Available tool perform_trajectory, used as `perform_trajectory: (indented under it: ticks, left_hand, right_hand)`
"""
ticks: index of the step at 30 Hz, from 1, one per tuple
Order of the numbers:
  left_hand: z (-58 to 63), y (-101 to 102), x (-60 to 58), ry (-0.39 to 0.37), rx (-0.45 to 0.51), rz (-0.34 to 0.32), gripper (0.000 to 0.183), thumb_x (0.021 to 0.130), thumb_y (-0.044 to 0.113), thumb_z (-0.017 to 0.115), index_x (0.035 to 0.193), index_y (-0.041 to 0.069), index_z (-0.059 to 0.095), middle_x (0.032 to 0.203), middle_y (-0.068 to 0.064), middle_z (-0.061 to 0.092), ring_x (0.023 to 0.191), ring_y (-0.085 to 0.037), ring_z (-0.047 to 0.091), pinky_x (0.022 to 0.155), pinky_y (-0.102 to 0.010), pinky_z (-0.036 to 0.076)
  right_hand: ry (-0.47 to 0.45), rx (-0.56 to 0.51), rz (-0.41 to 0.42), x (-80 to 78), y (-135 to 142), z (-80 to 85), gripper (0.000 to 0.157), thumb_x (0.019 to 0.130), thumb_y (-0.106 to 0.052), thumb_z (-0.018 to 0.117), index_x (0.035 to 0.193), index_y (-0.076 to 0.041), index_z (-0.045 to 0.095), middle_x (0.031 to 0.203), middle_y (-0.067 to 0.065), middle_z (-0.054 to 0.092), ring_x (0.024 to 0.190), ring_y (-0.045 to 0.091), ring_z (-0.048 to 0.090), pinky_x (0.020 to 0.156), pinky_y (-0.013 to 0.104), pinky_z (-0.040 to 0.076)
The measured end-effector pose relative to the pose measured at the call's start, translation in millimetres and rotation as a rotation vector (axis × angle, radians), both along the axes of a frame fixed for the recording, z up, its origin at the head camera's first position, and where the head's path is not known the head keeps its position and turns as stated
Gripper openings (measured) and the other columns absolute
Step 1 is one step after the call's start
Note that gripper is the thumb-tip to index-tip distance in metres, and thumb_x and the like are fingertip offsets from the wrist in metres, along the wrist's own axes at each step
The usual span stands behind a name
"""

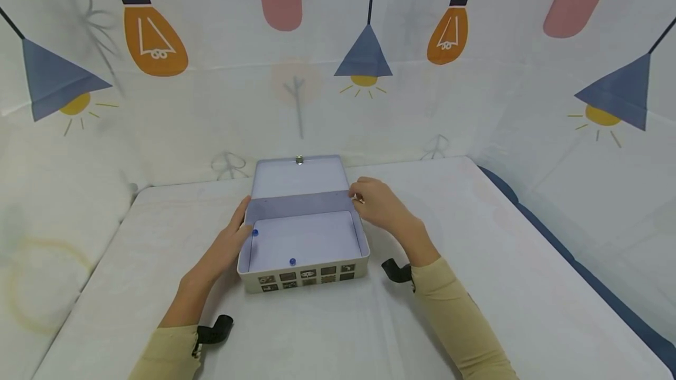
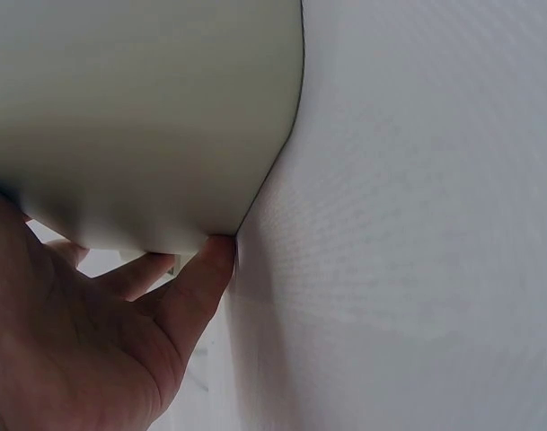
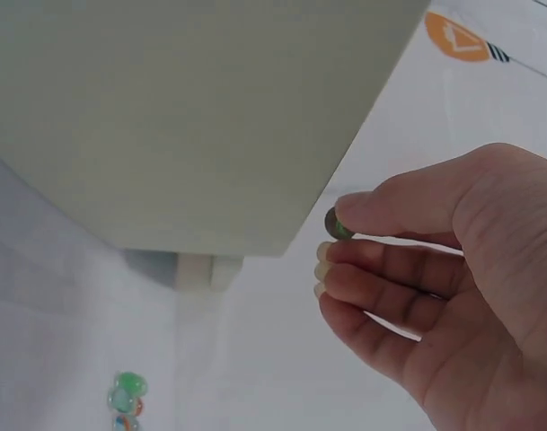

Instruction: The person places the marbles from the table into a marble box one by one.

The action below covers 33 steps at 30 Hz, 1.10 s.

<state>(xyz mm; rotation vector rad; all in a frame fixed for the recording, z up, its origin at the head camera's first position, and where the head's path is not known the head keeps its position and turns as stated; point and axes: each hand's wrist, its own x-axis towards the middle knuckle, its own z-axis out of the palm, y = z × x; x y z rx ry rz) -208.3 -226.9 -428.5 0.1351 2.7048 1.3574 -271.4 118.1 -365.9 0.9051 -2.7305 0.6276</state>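
A pale metal tin box (image 1: pixel 303 279) with small picture squares on its front stands with its hinged lid (image 1: pixel 301 177) raised. Inside it are a blue marble (image 1: pixel 293 261) near the front wall and another blue marble (image 1: pixel 256 232) by the left wall. My left hand (image 1: pixel 230 245) grips the box's left side, thumb at the rim and fingers toward the back corner. At the back right corner, my right hand (image 1: pixel 381 204) pinches a small dark green marble (image 3: pixel 339 224) between thumb and index finger, beside the box wall.
Several glass marbles (image 3: pixel 127 400), green and clear, lie on the white cloth beyond the box in the right wrist view. The white-covered table (image 1: pixel 338 333) meets a curtain (image 1: pixel 222 116) printed with lamps at the back and sides.
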Motion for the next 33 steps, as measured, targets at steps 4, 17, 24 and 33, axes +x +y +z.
perform_trajectory:
  ticks: [4,17,24,33]
  left_hand:
    - [-1.0,0,0.2,-0.002,-0.001,-0.002,0.07,0.102,0.03,0.03,0.158,0.039,-0.011,0.169,-0.004,-0.004,0.155,-0.039,0.001,0.12,-0.068,0.007]
    - [-1.9,0,-0.7,-0.002,0.002,-0.006,0.071,0.101,0.031,0.031,0.158,0.04,-0.01,0.169,-0.005,-0.003,0.155,-0.039,0.001,0.12,-0.068,0.008]
    - [0.3,0,0.3,-0.004,0.004,-0.007,0.069,0.102,0.032,0.031,0.157,0.042,-0.01,0.169,-0.005,-0.003,0.155,-0.04,0.001,0.12,-0.068,0.008]
    - [-0.8,-1,0.2,0.0,0.009,-0.008,0.069,0.103,0.033,0.031,0.157,0.042,-0.01,0.169,-0.006,-0.002,0.155,-0.041,0.002,0.119,-0.069,0.008]
  right_hand:
    - [-0.011,0.007,0.037,5.4,-6,0.0,0.016,0.089,0.0,0.063,0.1,-0.004,0.074,0.092,0.004,0.066,0.08,0.015,0.057,0.071,0.027,0.051]
    - [0.012,0.128,0.152,20.1,-35,-13.1,0.015,0.092,-0.003,0.064,0.102,-0.005,0.074,0.103,0.004,0.07,0.095,0.017,0.067,0.08,0.028,0.057]
    - [-0.038,0.173,0.199,27.1,-45,-15.9,0.018,0.091,-0.001,0.062,0.105,-0.002,0.074,0.104,0.007,0.07,0.099,0.02,0.067,0.084,0.031,0.057]
    - [-0.078,0.253,0.2,31.3,-54,-23.7,0.019,0.091,-0.003,0.062,0.105,-0.006,0.075,0.102,0.003,0.069,0.097,0.017,0.066,0.084,0.029,0.056]
